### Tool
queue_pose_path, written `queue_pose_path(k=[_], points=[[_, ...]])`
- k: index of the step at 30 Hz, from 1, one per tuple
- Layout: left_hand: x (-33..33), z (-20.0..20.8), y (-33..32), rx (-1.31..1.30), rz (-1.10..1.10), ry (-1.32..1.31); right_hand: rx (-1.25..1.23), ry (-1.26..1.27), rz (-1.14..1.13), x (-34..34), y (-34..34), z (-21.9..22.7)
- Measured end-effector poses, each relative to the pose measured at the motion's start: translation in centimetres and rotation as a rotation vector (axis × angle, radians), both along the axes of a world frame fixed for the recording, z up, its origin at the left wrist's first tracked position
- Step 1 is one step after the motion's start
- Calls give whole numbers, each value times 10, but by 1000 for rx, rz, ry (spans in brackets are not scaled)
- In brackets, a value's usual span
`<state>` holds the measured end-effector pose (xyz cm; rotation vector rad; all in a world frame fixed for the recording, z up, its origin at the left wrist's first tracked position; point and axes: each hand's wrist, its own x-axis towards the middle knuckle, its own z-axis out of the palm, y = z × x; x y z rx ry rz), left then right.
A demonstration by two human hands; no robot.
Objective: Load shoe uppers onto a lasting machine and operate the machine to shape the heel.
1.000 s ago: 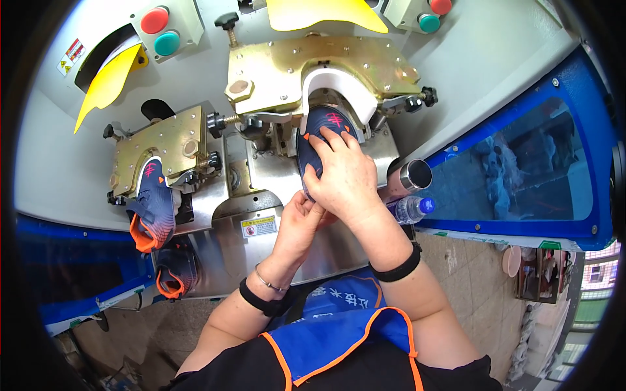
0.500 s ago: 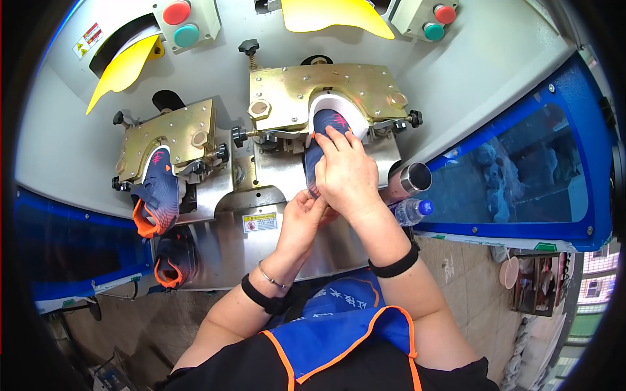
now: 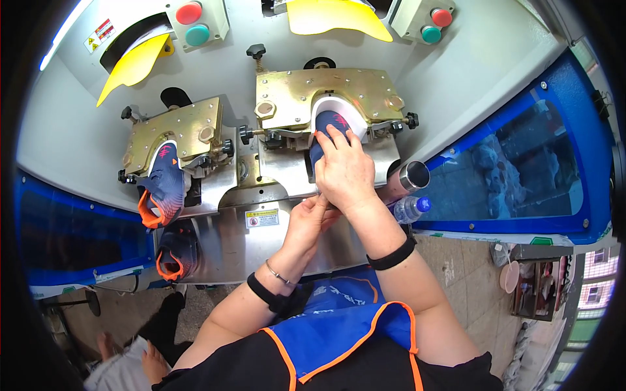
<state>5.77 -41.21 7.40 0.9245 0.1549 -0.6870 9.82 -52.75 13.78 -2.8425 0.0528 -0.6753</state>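
Observation:
A dark blue shoe (image 3: 320, 152) with pink marking lies toe-first in the white-lined recess of a brass-coloured clamp plate (image 3: 287, 86). My right hand (image 3: 347, 173) lies over its top, fingers spread across the toe part and the rest curled around the side; the thumb is hidden. Below it, my left hand (image 3: 305, 223) is closed, its thumb and forefinger pinched at the heel end, which the hands mostly cover. To the left, a second blue shoe (image 3: 167, 182) with orange collar sits in another clamp plate (image 3: 190, 125). Beneath that stands a third shoe (image 3: 184, 242).
Red and green push buttons (image 3: 197, 35) and yellow guards (image 3: 137, 65) are above the clamps. A steel-rimmed tumbler (image 3: 412, 176) and water bottle (image 3: 411, 210) stand beside my right forearm. Blue-framed panels (image 3: 508, 173) flank the machine. Another person's hand (image 3: 154, 362) shows at lower left.
The view has shifted slightly. Both hands stay at the shoe, with my right fingers moved a little on it. Another person has come into view at the lower left.

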Motion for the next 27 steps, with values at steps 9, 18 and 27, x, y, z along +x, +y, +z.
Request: queue_pose_path(k=[9,18,27], points=[[-3,-11,-2,-48,10,-26,-54,6,-24,-2,4,1],[0,-17,-1,-95,-33,9,-55,-34,-35,-3,4,-5],[6,-16,-2,-140,-49,77,-67,-105,-36,-2,2,-11]])
